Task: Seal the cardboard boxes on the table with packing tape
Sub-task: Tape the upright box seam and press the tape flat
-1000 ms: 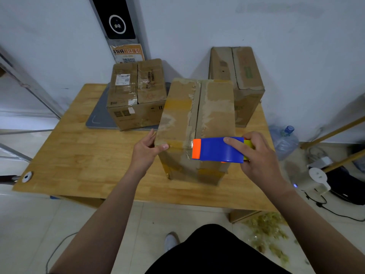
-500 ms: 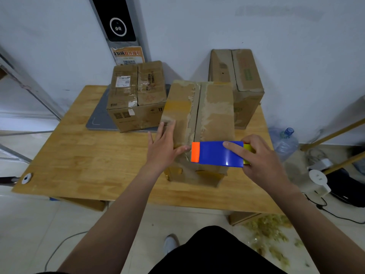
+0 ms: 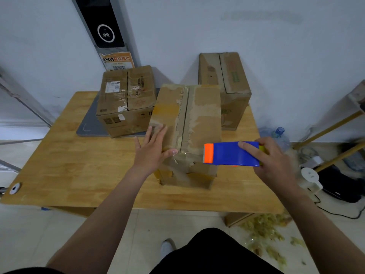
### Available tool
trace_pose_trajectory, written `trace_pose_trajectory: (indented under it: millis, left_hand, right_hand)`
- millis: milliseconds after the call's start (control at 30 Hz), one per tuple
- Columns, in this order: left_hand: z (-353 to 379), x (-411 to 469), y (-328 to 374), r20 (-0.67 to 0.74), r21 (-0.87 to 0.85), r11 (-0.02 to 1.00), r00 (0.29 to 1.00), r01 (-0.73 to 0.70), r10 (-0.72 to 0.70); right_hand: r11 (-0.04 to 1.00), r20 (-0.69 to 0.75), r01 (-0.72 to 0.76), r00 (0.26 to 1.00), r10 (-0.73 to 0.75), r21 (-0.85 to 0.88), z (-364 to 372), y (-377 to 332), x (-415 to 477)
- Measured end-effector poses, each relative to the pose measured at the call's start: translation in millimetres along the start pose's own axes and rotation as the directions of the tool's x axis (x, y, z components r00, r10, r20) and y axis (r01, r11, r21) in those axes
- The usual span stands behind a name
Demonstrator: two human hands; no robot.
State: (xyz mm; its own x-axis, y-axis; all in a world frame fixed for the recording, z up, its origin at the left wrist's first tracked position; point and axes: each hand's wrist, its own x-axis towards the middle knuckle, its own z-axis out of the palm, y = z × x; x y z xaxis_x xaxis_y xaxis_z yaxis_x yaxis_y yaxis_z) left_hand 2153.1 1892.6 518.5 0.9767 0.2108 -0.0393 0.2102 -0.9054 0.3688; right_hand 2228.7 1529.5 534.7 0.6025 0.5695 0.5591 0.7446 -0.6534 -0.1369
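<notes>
A tall cardboard box (image 3: 199,115) stands near the front edge of the wooden table (image 3: 79,175), its top flaps meeting at a worn centre seam. My left hand (image 3: 153,150) lies flat with straight fingers on the box's top left flap, thumb at the near end of the seam. My right hand (image 3: 276,161) grips a blue tape dispenser (image 3: 231,154) with an orange front end, held off the box's near right corner. Two more cardboard boxes stand behind: one at the back left (image 3: 126,99), one at the back right (image 3: 227,86).
The back-left box sits on a grey flat pad (image 3: 88,127). A water bottle (image 3: 276,135), cables, a white device (image 3: 311,175) and yellowish scraps (image 3: 262,230) lie on the floor to the right. A black panel (image 3: 104,22) hangs on the wall.
My left hand left the box's near left corner and now lies flat on top of the box. The dispenser shifted right, away from the seam.
</notes>
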Motion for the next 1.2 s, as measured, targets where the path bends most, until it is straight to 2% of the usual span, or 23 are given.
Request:
trace_pose_trajectory:
  millis: [200,333,467,567,667,867,1033,1200]
  left_hand:
    - [-1,-2,6,0.005,0.041,0.998,0.999,0.04,-0.04]
    - [-6,0,16,0.101,0.164,0.984,0.991,0.075,-0.093]
    - [-3,3,37,0.099,0.274,0.953,0.982,0.128,-0.16]
    - [7,7,58,0.083,0.193,0.969,0.982,0.151,-0.169]
    - [19,11,75,0.049,0.181,0.979,0.994,0.091,-0.102]
    - [17,13,62,-0.035,0.042,0.997,0.997,0.071,-0.07]
    - [-6,21,57,0.024,0.009,0.999,0.999,-0.032,0.032]
    - [-23,16,25,0.053,-0.013,0.997,0.996,-0.07,0.07]
  right_hand:
    - [0.999,0.01,-0.048,0.999,0.048,0.025,0,-2,-7]
    - [0.997,0.014,-0.055,0.998,0.055,0.048,-1,-3,-4]
    - [0.996,0.022,-0.074,0.997,0.073,0.056,0,1,-7]
    - [0.996,0.03,-0.074,0.997,0.073,0.055,2,2,-8]
    - [0.995,0.026,-0.08,0.997,0.079,0.064,2,3,-9]
    - [0.994,0.042,-0.089,0.995,0.087,0.065,6,2,-11]
    - [0.996,0.049,-0.071,0.996,0.068,0.057,4,6,-8]
    - [0.994,0.052,-0.079,0.996,0.076,0.078,8,10,-8]
